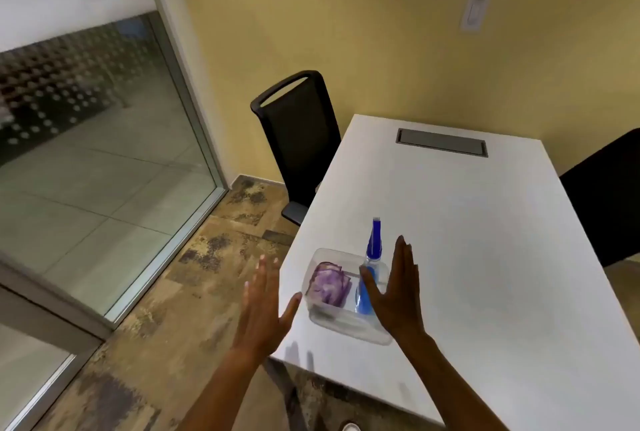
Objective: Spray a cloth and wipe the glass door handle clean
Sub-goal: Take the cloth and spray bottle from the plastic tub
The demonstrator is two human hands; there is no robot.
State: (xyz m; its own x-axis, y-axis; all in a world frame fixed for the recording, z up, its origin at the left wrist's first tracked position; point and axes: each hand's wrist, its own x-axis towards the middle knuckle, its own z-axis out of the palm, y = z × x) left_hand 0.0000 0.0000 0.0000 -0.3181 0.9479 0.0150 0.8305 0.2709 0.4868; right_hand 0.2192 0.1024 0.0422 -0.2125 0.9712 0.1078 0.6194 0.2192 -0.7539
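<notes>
Bare forearms enter from the bottom edge, both hands raised flat with fingers extended, palms facing each other. Left hand [262, 306] hangs over the floor just off the near-left corner of the white surface [485, 257]; its grip is fully open, nothing in it. Right hand [398, 292] is over the surface, grip likewise fully open and empty, thumb crossing in front of the lower part of the spray bottle [370, 271]. Whether thumb and bottle touch cannot be told. Between the two hands, near the corner of the surface, sits a clear plastic tub [346, 325]. Inside it, on the left side, a folded purple cloth [328, 283]; on the right side, the bottle upright, with blue liquid and a blue nozzle top. Further along the surface, a grey cable hatch [442, 142] set flush near the far end. Black chair [298, 132] pushed to the far-left side of the surface; a second dark chair [606, 202] at the right edge. Left of all this, a glass wall [104, 170] with a dotted frosted band in a metal frame. Mottled brown floor [166, 319], yellow wall [346, 32] behind.
</notes>
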